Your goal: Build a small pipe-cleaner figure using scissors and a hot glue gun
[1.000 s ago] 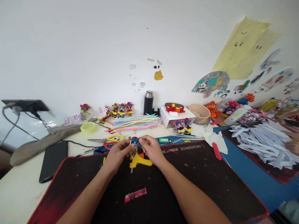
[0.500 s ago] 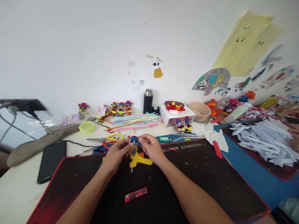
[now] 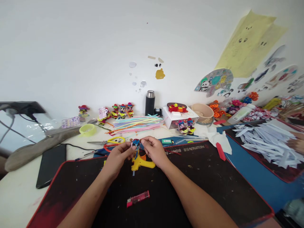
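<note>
Between my two hands is a small blue figurine [image 3: 136,144] with a dark and red top, held upright over the far part of the mat. My left hand [image 3: 120,155] pinches it from the left, thumb on its front. On the other side, the thumb and fingertips of my right hand [image 3: 153,150] are closed at the figurine's upper edge. Just below and behind it lies a yellow glue gun [image 3: 142,163] with a clear stick poking out, partly hidden by the figurine. Nearer me, a pink lighter [image 3: 138,199] rests on the black mat [image 3: 201,177].
Yellow-handled scissors [image 3: 116,140] lie beyond my left hand. Behind are pastel pipe cleaners [image 3: 137,123], several finished figurines [image 3: 122,110], a black flask [image 3: 150,104] and a white box [image 3: 169,118]. At right, another person's hand [image 3: 298,142] touches a pile of paper strips [image 3: 266,142].
The view has shifted very slightly. Both hands keep hold of the figurine in nearly the same pose; at right, the other person's hand has moved a little.
</note>
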`<state>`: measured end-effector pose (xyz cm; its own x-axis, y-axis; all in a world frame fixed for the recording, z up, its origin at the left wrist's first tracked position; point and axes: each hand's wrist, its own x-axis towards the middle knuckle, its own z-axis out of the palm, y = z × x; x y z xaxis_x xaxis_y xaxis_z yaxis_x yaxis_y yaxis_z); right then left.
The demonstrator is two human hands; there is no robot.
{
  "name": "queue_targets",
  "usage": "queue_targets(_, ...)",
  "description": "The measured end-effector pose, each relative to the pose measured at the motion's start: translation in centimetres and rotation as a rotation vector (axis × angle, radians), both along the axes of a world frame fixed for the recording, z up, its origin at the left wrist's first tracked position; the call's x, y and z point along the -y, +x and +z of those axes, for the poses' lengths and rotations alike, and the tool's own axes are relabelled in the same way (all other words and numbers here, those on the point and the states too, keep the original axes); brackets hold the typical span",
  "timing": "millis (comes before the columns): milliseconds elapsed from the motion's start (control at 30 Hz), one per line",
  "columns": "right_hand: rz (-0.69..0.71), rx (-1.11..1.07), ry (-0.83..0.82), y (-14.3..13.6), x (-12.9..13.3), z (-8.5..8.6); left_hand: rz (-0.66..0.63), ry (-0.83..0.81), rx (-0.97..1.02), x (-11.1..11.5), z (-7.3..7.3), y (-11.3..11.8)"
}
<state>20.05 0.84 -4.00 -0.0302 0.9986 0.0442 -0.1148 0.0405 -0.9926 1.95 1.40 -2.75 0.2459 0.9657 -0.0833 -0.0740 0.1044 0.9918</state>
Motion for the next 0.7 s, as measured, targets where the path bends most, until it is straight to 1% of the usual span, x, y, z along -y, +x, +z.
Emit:
queue_targets(433, 0.004, -0.001, -0.005, -0.04, 0.01, -0.01, -0.004, -0.005, -0.023, 0.06, 0.13, -0.1)
queue_targets(700, 0.021, -0.002, -0.008, 0.02, 0.02, -0.06, -0.012, 0.02, -0.051, 0.14, 0.44, -0.05)
